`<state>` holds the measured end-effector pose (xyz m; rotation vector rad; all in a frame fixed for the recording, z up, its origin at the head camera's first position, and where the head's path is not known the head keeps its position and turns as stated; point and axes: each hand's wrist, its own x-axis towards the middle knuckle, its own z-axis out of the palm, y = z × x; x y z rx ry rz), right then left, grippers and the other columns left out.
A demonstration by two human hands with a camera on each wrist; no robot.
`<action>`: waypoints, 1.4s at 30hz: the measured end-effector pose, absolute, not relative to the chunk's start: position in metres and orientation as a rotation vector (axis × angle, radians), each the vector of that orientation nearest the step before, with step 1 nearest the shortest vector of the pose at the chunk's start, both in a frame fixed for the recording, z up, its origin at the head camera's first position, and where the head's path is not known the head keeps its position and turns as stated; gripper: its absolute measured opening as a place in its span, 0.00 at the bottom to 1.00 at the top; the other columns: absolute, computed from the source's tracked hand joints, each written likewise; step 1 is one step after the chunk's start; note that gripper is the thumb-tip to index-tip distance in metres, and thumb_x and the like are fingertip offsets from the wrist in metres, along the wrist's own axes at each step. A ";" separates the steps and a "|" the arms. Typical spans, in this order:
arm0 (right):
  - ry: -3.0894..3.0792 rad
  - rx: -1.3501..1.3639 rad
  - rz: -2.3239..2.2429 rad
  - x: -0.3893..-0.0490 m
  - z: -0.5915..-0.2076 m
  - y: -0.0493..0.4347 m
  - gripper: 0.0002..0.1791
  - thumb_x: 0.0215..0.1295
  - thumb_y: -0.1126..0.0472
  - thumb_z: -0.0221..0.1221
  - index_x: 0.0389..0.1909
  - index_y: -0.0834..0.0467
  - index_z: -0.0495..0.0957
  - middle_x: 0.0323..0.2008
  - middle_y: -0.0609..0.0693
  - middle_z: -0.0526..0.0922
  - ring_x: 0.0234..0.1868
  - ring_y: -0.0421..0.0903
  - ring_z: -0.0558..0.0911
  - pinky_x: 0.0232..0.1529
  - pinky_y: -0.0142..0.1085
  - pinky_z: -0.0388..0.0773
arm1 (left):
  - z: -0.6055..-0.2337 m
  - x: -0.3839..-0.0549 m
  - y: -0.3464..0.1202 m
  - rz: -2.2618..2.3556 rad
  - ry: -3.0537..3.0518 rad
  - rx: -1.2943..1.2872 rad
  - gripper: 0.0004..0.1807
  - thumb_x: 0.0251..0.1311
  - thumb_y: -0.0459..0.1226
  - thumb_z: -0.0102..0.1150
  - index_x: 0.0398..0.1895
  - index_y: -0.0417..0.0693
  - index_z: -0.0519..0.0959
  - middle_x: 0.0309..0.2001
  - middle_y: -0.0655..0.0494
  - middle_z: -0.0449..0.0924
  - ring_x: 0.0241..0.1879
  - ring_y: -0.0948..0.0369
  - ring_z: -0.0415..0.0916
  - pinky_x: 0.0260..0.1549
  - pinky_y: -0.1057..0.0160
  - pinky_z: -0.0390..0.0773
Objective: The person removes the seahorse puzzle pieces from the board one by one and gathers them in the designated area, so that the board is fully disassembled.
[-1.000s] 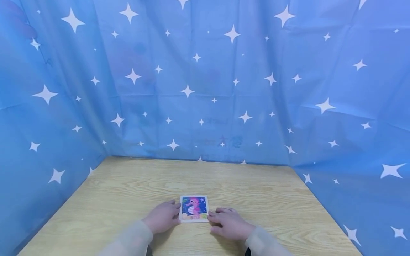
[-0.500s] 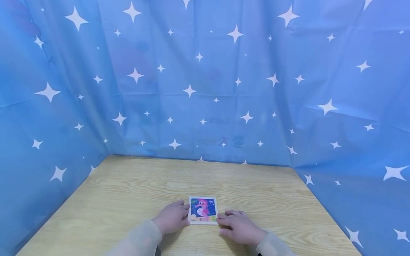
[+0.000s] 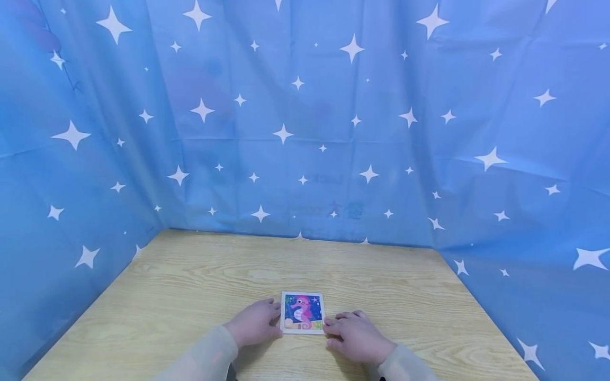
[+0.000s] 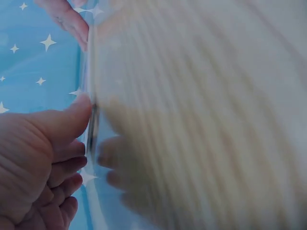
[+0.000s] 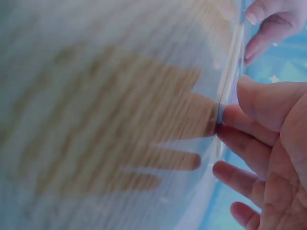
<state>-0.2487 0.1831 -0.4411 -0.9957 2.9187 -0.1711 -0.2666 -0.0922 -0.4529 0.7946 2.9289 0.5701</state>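
Observation:
A square picture (image 3: 303,313) with a white border lies flat on the wooden table. It shows a pink seahorse on dark blue, with sand below. My left hand (image 3: 255,323) is at its left side, thumb and fingertips right at the border. Opposite, my right hand (image 3: 360,336) has its fingertips at the lower right edge. In the left wrist view the left thumb (image 4: 76,117) reaches the picture's thin edge (image 4: 93,132), the other fingers loosely bent below. The right wrist view shows the right hand's fingers (image 5: 244,143) relaxed and spread, fingertips at the tabletop.
The light wooden table (image 3: 214,275) stretches back to a blue curtain (image 3: 305,116) with white stars, which also encloses the left and right sides. Pale sleeves (image 3: 205,354) cover both forearms at the front edge of the view.
Between one second and half a second ago the picture slid a little to the right, with both hands moving along at its sides. Since then hands and picture have stayed nearly still.

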 end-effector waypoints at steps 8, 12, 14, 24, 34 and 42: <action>2.928 -1.004 -0.176 -0.247 -0.438 0.182 0.21 0.65 0.47 0.58 0.56 0.49 0.80 0.58 0.43 0.78 0.57 0.54 0.76 0.57 0.57 0.65 | -0.452 -0.264 -0.087 0.390 2.829 1.134 0.28 0.63 0.50 0.56 0.66 0.54 0.72 0.68 0.54 0.65 0.68 0.51 0.62 0.65 0.48 0.61; 2.938 -1.015 -0.170 -0.247 -0.439 0.181 0.21 0.65 0.47 0.58 0.56 0.49 0.80 0.58 0.43 0.78 0.56 0.53 0.77 0.56 0.57 0.66 | -0.454 -0.261 -0.083 0.295 2.784 1.170 0.30 0.63 0.54 0.55 0.67 0.59 0.70 0.69 0.56 0.65 0.68 0.54 0.61 0.65 0.49 0.61; 2.936 -1.019 -0.166 -0.248 -0.438 0.181 0.20 0.65 0.47 0.58 0.55 0.49 0.80 0.58 0.43 0.79 0.56 0.53 0.77 0.56 0.56 0.66 | -0.454 -0.260 -0.082 0.288 2.773 1.151 0.30 0.63 0.55 0.55 0.68 0.61 0.69 0.69 0.56 0.65 0.68 0.55 0.61 0.65 0.50 0.61; 2.854 -0.838 -0.456 -0.281 -0.421 0.163 0.08 0.66 0.59 0.59 0.33 0.55 0.86 0.31 0.46 0.84 0.28 0.41 0.77 0.33 0.39 0.78 | -0.452 -0.258 -0.081 0.280 2.796 1.149 0.30 0.61 0.55 0.57 0.66 0.61 0.71 0.67 0.55 0.67 0.67 0.56 0.63 0.64 0.50 0.64; 2.912 -0.687 -0.830 -0.324 -0.439 0.106 0.04 0.64 0.63 0.60 0.36 0.57 0.83 0.35 0.45 0.78 0.38 0.43 0.76 0.42 0.43 0.76 | -0.456 -0.258 -0.081 0.317 2.779 1.210 0.28 0.63 0.53 0.57 0.65 0.57 0.72 0.67 0.52 0.68 0.64 0.53 0.66 0.60 0.52 0.69; 2.890 -0.639 -0.860 -0.338 -0.450 0.091 0.04 0.65 0.62 0.61 0.33 0.56 0.84 0.33 0.45 0.77 0.35 0.42 0.74 0.41 0.42 0.77 | -0.456 -0.260 -0.083 0.332 2.760 1.211 0.30 0.63 0.53 0.57 0.67 0.56 0.71 0.68 0.53 0.65 0.66 0.56 0.64 0.61 0.57 0.69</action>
